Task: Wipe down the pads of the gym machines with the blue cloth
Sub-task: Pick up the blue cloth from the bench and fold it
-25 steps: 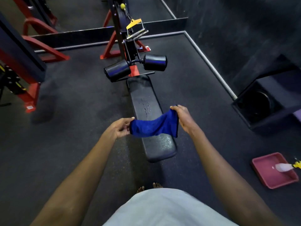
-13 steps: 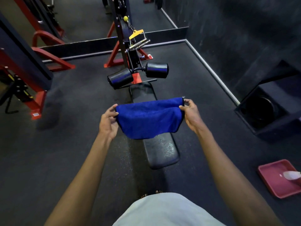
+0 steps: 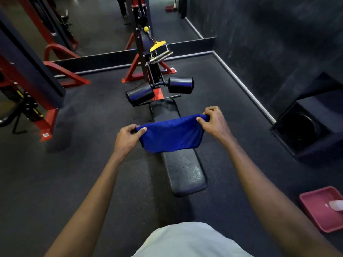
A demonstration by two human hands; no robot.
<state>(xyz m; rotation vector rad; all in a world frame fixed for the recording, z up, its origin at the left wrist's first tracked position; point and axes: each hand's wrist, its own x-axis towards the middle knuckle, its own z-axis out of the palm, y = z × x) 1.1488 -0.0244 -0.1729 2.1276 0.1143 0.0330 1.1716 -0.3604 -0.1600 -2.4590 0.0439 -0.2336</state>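
A blue cloth (image 3: 171, 135) hangs folded between both hands, above the middle of a long black bench pad (image 3: 182, 167) that shows wet droplets. My left hand (image 3: 128, 139) pinches the cloth's left corner and my right hand (image 3: 215, 123) pinches its right corner. The cloth hides part of the bench pad. Beyond the bench, two black roller pads (image 3: 141, 93) (image 3: 181, 84) stick out from the red and black machine frame (image 3: 143, 58).
A pink tray (image 3: 319, 210) with a white bottle lies on the floor at the right. A black box (image 3: 311, 127) stands against the right wall. Red machine frames (image 3: 46, 108) fill the left side. A mirror wall runs along the back.
The cloth was stretched narrow, then spread wide, and now hangs folded over with both hands gripping its top corners. The view has shifted slightly forward over the bench.
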